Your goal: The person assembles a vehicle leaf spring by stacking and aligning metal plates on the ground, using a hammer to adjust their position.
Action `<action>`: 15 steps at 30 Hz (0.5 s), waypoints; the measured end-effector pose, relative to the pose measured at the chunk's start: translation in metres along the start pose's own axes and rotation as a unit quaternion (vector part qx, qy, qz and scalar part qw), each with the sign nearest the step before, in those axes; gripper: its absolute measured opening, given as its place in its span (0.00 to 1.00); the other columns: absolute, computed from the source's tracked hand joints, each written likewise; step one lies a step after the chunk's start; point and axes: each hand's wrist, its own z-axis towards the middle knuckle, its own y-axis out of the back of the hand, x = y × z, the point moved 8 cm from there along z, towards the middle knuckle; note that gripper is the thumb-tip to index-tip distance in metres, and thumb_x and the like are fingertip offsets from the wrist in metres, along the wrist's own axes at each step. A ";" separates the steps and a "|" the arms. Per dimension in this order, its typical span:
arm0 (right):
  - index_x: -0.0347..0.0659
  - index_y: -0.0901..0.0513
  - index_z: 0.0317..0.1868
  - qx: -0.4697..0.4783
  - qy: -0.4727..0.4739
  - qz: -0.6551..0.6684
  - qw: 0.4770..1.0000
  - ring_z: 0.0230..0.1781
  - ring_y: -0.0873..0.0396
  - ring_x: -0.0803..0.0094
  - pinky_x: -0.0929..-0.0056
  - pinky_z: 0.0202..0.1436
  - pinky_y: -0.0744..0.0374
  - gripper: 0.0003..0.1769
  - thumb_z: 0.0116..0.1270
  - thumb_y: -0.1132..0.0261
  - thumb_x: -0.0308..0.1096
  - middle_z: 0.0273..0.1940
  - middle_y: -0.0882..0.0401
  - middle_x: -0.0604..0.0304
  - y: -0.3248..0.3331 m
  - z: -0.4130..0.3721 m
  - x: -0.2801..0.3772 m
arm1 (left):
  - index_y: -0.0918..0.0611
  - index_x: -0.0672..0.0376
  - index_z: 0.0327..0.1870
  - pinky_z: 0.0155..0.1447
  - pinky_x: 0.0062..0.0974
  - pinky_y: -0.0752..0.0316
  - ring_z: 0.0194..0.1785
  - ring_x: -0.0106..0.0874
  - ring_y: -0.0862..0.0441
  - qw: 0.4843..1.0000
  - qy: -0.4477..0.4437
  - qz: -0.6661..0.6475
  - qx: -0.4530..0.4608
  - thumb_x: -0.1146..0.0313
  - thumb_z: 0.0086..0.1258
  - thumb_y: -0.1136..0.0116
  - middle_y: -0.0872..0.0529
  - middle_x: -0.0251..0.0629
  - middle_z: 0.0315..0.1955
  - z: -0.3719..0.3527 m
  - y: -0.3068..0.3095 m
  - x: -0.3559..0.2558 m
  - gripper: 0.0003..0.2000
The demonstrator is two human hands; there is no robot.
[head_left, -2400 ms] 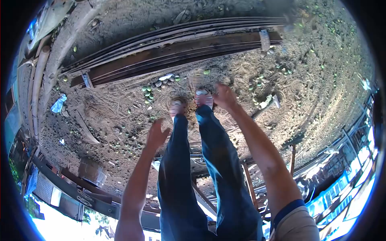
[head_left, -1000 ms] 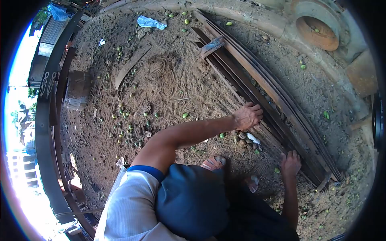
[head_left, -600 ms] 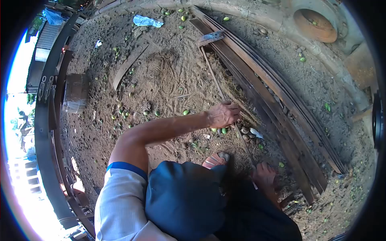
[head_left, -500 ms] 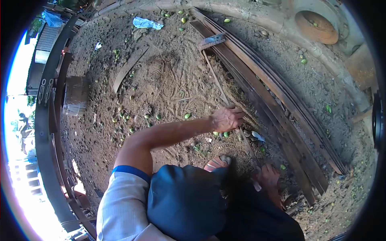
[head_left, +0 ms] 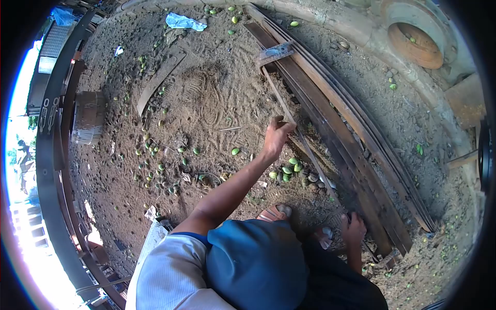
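Observation:
A long thin greyish-brown strip (head_left: 310, 155) runs slantwise beside a stack of long brown planks or bars (head_left: 330, 111). Its far end meets a short metal channel piece (head_left: 276, 52) lying across the stack. My left hand (head_left: 278, 137) is at the middle of the strip, fingers curled and touching it. Lower down, my right hand (head_left: 354, 228) is closed around the strip's near end, close to the ground. Part of the strip there is hidden by the fingers. A sandalled foot (head_left: 274, 213) rests on the soil between the hands and the dark blue cap (head_left: 253, 258).
Several green fruits (head_left: 292, 168) lie on the sandy soil near the strip, with more scattered leftward. A curved flat piece (head_left: 160, 82) and blue plastic (head_left: 186, 21) lie farther off. A round clay-coloured vessel (head_left: 416, 45) stands upper right; a box-like block (head_left: 89, 118) sits left.
My left hand has moved up and left along the strip, its wrist turning upright. My right hand has shifted slightly, its fingers now showing more clearly. The whole view has tilted a little.

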 end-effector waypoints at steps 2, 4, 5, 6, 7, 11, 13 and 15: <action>0.35 0.18 0.51 0.104 -0.059 -0.015 0.993 0.48 0.18 0.38 0.43 0.55 0.23 0.27 0.68 0.35 0.54 0.48 0.17 0.37 -0.008 0.005 -0.003 | 0.30 0.71 0.66 0.61 0.44 0.20 0.54 0.40 0.18 0.986 0.049 -0.153 0.032 0.59 0.67 0.31 0.16 0.52 0.51 0.018 -0.014 0.006 0.33; 0.35 0.17 0.50 0.125 -0.056 -0.023 0.990 0.48 0.18 0.38 0.44 0.55 0.23 0.27 0.66 0.33 0.53 0.46 0.16 0.37 -0.008 0.012 -0.001 | 0.27 0.70 0.61 0.61 0.42 0.19 0.51 0.39 0.16 0.980 0.092 -0.175 0.034 0.63 0.68 0.34 0.16 0.50 0.48 0.018 -0.029 -0.012 0.26; 0.34 0.16 0.50 0.149 -0.053 -0.030 0.987 0.49 0.19 0.38 0.44 0.55 0.23 0.27 0.64 0.31 0.52 0.45 0.16 0.37 -0.010 0.010 -0.001 | 0.24 0.69 0.56 0.60 0.41 0.18 0.47 0.38 0.15 0.971 0.137 -0.195 0.034 0.67 0.69 0.37 0.15 0.48 0.45 0.014 -0.036 -0.017 0.20; 0.34 0.16 0.50 0.147 -0.055 -0.029 0.987 0.49 0.19 0.38 0.44 0.55 0.23 0.27 0.64 0.31 0.52 0.45 0.16 0.37 -0.014 0.007 -0.007 | 0.21 0.64 0.43 0.48 0.37 0.17 0.35 0.35 0.17 0.974 0.147 -0.171 0.013 0.73 0.66 0.41 0.16 0.40 0.33 0.022 -0.040 -0.004 0.08; 0.35 0.15 0.49 0.142 -0.062 -0.023 0.988 0.50 0.19 0.38 0.45 0.56 0.23 0.26 0.63 0.30 0.50 0.45 0.16 0.37 -0.022 0.007 -0.017 | 0.21 0.64 0.43 0.48 0.37 0.17 0.35 0.35 0.17 0.974 0.145 -0.172 0.015 0.73 0.66 0.41 0.16 0.40 0.33 0.028 -0.041 0.005 0.08; 0.35 0.13 0.46 0.177 -0.051 0.004 0.983 0.49 0.18 0.38 0.47 0.56 0.22 0.21 0.60 0.28 0.44 0.43 0.15 0.37 -0.014 -0.002 -0.011 | 0.22 0.61 0.27 0.29 0.34 0.34 0.25 0.29 0.31 0.969 0.160 -0.190 0.002 0.75 0.55 0.38 0.26 0.34 0.22 0.046 -0.044 0.021 0.04; 0.40 0.13 0.49 0.195 -0.047 -0.014 0.980 0.49 0.17 0.40 0.49 0.57 0.21 0.20 0.62 0.30 0.45 0.43 0.14 0.39 -0.006 -0.018 -0.005 | 0.22 0.61 0.28 0.29 0.36 0.33 0.24 0.30 0.31 0.968 0.170 -0.184 -0.030 0.74 0.55 0.38 0.25 0.34 0.23 0.024 -0.037 -0.012 0.04; 0.44 0.12 0.52 0.221 -0.037 -0.033 0.974 0.49 0.16 0.42 0.50 0.57 0.20 0.20 0.64 0.32 0.45 0.43 0.13 0.40 0.012 -0.021 0.001 | 0.19 0.62 0.32 0.34 0.36 0.28 0.27 0.31 0.28 0.972 0.192 -0.132 -0.041 0.71 0.58 0.34 0.23 0.35 0.26 -0.005 -0.041 -0.053 0.06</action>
